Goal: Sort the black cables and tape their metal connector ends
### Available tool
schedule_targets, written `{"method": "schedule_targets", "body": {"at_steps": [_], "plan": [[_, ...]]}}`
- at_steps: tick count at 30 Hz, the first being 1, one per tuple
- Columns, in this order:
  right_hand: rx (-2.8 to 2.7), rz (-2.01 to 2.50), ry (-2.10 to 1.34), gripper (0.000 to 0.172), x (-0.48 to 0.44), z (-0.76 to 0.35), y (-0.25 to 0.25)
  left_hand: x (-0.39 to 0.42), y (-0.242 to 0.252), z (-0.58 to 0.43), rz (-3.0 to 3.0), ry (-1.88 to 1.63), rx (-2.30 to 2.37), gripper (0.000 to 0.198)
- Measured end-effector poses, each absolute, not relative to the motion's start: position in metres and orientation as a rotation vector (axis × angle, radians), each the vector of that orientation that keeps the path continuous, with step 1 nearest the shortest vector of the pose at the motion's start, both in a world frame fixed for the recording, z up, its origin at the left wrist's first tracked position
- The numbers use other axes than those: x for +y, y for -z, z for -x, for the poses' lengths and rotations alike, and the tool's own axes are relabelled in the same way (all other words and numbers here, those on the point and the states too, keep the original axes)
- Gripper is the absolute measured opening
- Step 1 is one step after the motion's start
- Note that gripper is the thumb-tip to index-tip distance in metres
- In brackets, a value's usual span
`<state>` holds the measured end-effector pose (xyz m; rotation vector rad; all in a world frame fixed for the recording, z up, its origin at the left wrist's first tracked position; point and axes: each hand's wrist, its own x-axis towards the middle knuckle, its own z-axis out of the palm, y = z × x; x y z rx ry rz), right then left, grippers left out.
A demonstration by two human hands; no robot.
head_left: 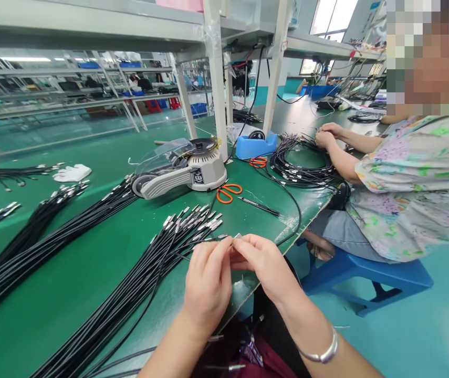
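Note:
My left hand (209,281) and my right hand (265,265) meet at the front edge of the green table, fingers pinched together. Between their fingertips a small silvery connector (237,237) of a black cable shows in part; the fingers hide the rest. Just left of my hands lies a bundle of black cables (133,286), their metal-tipped ends fanned out beside my left fingers. A single black cable (156,283) loops across that bundle toward my left hand. My right wrist wears a silver bracelet.
Past my hands lie orange-handled scissors (229,193), a black pen (259,206) and a tape dispensing machine (192,170). A blue tape holder (256,146) stands behind. More cable bundles (59,239) lie left, with a white glove (72,173). At right, a co-worker (417,184) handles coiled cables (301,163).

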<state>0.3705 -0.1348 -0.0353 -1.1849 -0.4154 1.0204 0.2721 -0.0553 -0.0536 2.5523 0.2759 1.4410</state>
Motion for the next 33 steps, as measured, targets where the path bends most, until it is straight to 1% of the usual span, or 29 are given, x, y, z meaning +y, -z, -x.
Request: {"method": "schedule_targets", "body": {"at_steps": [3, 10, 12, 16, 18, 21, 23, 28, 33], "plan": [[-0.372, 1.144, -1.014, 0.029, -0.138, -0.368, 0.034, -0.053, 0.056, -0.271, -2.599, -1.420, 0.332, 0.039], [-0.254, 0.905, -1.052, 0.027, -0.151, -0.355, 0.032, -0.054, 0.056, -0.270, -2.592, -1.401, 0.401, 0.036], [-0.233, 0.861, -1.049, 0.031, -0.157, -0.353, 0.034, -0.055, 0.054, -0.271, -2.585, -1.389, 0.434, 0.030], [-0.222, 0.873, -1.029, 0.046, -0.163, -0.355, 0.042, -0.057, 0.050, -0.273, -2.609, -1.340, 0.518, 0.020], [-0.247, 0.917, -0.992, 0.044, -0.162, -0.356, 0.045, -0.056, 0.049, -0.273, -2.626, -1.322, 0.536, 0.019], [-0.288, 1.017, -0.887, 0.035, -0.158, -0.358, 0.046, -0.057, 0.049, -0.272, -2.644, -1.304, 0.532, 0.018], [-0.295, 1.080, -0.837, 0.034, -0.153, -0.358, 0.045, -0.057, 0.049, -0.272, -2.645, -1.301, 0.525, 0.017], [-0.293, 1.160, -0.831, 0.031, -0.142, -0.358, 0.047, -0.059, 0.047, -0.273, -2.632, -1.293, 0.510, 0.016], [-0.350, 1.208, -0.764, 0.023, -0.142, -0.358, 0.054, -0.060, 0.046, -0.273, -2.579, -1.238, 0.523, 0.013]]}}
